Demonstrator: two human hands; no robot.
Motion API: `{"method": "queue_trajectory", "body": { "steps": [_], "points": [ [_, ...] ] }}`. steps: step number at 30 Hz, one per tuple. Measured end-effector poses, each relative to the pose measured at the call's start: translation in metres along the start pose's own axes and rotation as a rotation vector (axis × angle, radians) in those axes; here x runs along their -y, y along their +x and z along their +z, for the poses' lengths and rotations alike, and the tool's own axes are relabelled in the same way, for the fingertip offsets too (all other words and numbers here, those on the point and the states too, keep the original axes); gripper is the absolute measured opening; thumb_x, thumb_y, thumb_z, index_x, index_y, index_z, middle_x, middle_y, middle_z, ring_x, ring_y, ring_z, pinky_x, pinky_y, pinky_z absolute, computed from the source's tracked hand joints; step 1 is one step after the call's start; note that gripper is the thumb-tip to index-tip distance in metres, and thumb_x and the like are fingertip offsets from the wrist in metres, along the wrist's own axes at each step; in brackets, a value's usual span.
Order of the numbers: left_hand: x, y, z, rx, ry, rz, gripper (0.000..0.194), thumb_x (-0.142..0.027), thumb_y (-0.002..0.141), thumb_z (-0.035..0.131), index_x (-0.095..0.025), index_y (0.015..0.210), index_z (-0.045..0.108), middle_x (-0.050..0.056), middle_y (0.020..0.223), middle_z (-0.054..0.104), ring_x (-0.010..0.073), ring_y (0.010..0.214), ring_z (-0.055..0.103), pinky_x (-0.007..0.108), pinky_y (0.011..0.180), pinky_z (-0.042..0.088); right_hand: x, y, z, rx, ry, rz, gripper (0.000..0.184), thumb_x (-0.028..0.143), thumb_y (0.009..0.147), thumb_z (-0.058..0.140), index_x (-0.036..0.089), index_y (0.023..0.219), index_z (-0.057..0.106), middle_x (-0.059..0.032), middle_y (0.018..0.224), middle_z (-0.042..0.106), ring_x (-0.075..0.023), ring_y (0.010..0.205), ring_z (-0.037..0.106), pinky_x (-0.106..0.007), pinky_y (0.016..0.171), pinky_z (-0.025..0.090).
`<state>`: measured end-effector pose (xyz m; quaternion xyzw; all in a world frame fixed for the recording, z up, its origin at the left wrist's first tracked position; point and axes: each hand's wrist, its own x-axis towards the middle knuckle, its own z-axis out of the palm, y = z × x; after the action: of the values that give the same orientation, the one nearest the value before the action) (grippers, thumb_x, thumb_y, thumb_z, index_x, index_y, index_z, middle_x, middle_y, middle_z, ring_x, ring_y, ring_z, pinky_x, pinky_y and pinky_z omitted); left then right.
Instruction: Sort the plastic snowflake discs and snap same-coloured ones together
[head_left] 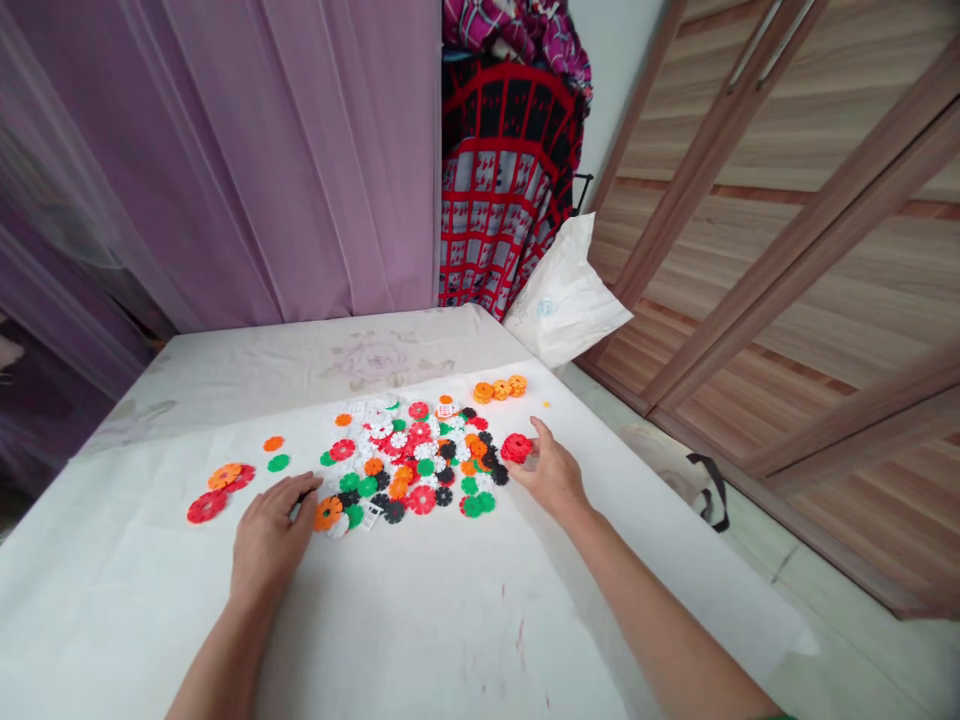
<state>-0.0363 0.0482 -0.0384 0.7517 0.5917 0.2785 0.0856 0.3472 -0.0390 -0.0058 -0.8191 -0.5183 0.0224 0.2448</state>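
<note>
A heap of snowflake-shaped plastic discs in red, orange, green, white and black lies spread on a white sheet. My right hand is at the heap's right side, its fingers against a red disc and seemingly holding it. My left hand rests at the heap's left edge, close to an orange disc. Its curled fingers hide whatever is beneath them. Farther left lie a few red discs, and a green disc sits near them.
Several orange discs lie beyond the heap. The sheet covers a table. A purple curtain hangs at the back, beside a red-and-black patterned cloth and a white plastic bag. Wooden wardrobe doors stand right.
</note>
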Motion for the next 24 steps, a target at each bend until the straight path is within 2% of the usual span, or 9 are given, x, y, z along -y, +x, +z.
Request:
{"method": "queue_trajectory", "body": {
  "steps": [5,10,16,24],
  "points": [
    [0.007,0.000,0.001,-0.005,0.021,0.048,0.044,-0.048,0.083,0.041,-0.023,0.100,0.073,0.007,0.113,0.073,0.0280,0.109,0.066,0.043,0.098,0.050,-0.023,0.045,0.000,0.004,-0.097,0.092,0.076,0.040,0.078,0.068,0.014,0.143,0.038,-0.0112,0.102,0.070,-0.0260,0.091,0.066,-0.034,0.080,0.046],
    [0.016,0.001,0.005,-0.001,0.018,0.016,0.044,-0.052,0.082,0.043,-0.025,0.099,0.073,0.005,0.114,0.073,0.0277,0.109,0.066,0.042,0.101,0.050,-0.030,0.077,0.009,-0.007,-0.133,0.136,0.075,0.041,0.080,0.067,0.012,0.143,0.038,-0.0104,0.094,0.070,-0.0256,0.087,0.065,-0.033,0.076,0.044],
    [0.027,0.000,0.009,0.012,0.013,0.009,0.044,-0.054,0.082,0.044,-0.026,0.100,0.073,0.004,0.115,0.072,0.0285,0.112,0.064,0.044,0.104,0.048,-0.025,0.094,0.017,-0.006,-0.161,0.175,0.074,0.041,0.082,0.065,0.012,0.144,0.038,-0.0109,0.092,0.069,-0.0263,0.087,0.065,-0.033,0.075,0.043],
    [0.026,0.001,0.008,0.032,0.009,0.004,0.045,-0.055,0.081,0.043,-0.026,0.099,0.073,0.005,0.115,0.073,0.0298,0.112,0.064,0.047,0.104,0.048,-0.025,0.102,0.016,-0.013,-0.191,0.212,0.078,0.043,0.081,0.066,0.013,0.147,0.035,-0.0128,0.098,0.070,-0.0261,0.092,0.065,-0.033,0.079,0.043]
  ]
}}
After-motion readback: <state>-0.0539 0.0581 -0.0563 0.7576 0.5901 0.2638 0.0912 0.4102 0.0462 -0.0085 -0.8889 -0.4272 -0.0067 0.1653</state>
